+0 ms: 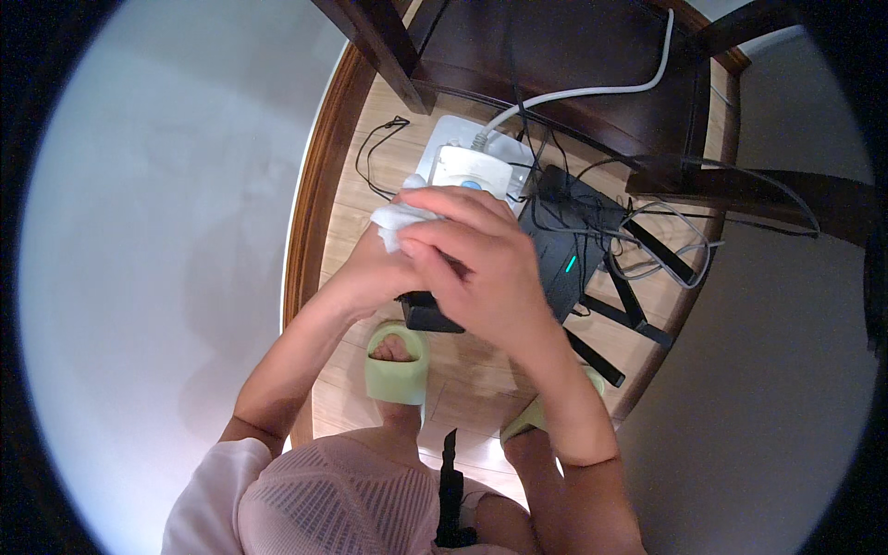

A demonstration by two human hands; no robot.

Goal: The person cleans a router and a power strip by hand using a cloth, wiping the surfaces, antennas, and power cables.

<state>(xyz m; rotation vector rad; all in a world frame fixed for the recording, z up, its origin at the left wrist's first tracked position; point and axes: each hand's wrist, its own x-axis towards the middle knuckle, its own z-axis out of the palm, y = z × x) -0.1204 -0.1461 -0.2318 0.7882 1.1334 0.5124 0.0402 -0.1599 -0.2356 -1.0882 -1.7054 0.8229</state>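
Crumpled white tissue or cloth [400, 220] is pinched between the thumb and fingers of my right hand [486, 254], which reaches across to the left. Beneath it lies my left hand [375, 268], against the same white wad; its fingers are mostly hidden behind the right hand. Just beyond both hands stands a white power strip or adapter [472, 165] with a thick white cord plugged in at its far end. To the right of my right hand is a black router [555, 273] with a green light and several black antennas.
Tangled black and grey cables [592, 222] spread over and around the router. A dark wooden chair [564, 83] stands at the far side, its leg and rail reaching right. A pale wall [176, 231] with a brown baseboard [310, 185] runs along the left. My feet wear light green slippers [396, 384].
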